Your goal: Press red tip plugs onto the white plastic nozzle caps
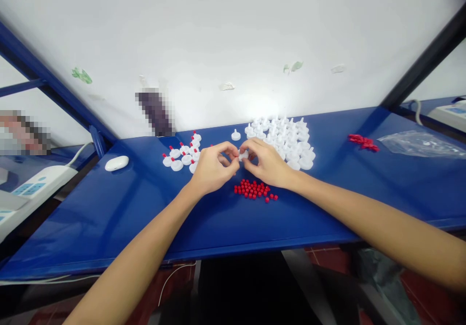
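Note:
My right hand pinches a small white plastic nozzle cap between thumb and fingers. Its spout side faces my left hand, whose fingertips are closed on a small red cap right at that spout; the fingers hide most of it. Just below the hands lies a loose pile of small red caps. Left of my hands stand several white nozzle caps with red tips. Behind my right hand is a large cluster of white nozzle caps without red tips, and one single white nozzle cap stands apart from it.
A white earbud case lies on the left of the blue table. On the right are a group of red pieces and a clear plastic bag. The white wall rises behind the table. White devices stand at both sides.

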Demonstrator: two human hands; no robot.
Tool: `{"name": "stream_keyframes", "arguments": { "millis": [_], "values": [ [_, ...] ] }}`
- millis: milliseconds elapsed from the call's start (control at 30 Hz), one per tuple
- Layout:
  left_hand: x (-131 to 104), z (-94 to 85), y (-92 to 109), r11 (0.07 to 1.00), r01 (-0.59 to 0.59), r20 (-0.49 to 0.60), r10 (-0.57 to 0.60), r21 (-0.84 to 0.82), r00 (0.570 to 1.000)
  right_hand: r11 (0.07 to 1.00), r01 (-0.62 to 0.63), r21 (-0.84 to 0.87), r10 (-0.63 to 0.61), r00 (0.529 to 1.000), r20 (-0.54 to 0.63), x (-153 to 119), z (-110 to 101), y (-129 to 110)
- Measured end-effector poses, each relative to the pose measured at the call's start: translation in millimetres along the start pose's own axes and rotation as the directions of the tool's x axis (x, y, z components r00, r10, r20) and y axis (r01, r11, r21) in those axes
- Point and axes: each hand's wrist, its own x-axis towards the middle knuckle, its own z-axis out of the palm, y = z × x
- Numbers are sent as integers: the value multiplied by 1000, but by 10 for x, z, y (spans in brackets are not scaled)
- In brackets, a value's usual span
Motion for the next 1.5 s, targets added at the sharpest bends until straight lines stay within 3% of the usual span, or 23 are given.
{"name": "stream_keyframes", "arguments": {
  "millis": [267,500,667,967,1167,1333,1500],
  "values": [
    [-12,62,-50,976,-184,-31,188,113,982,997,-65,35,68,990,-123,14,14,26],
    [-26,85,-67,911,-332,-38,351,244,936,995,-96,17,97,982,-162,38,-13,-4],
    [-26,96,-137,883,-355,-13,377,306,926,995,-92,25,94,990,-104,29,-28,-11],
    [-28,77,-142,877,-291,-15,321,384,947,985,-132,108,137,990,-42,7,-49,-30],
    [-14,69,-198,848,-328,53,338,416,940,985,-111,130,111,994,8,-6,-71,-71],
    [6,46,-233,820,-371,-25,424,436,905,993,-64,96,53,993,110,-18,-105,-88],
    [23,36,-245,805,-379,-47,447,457,893,999,-33,21,31,994,107,-14,-128,-85]
  ]
}}
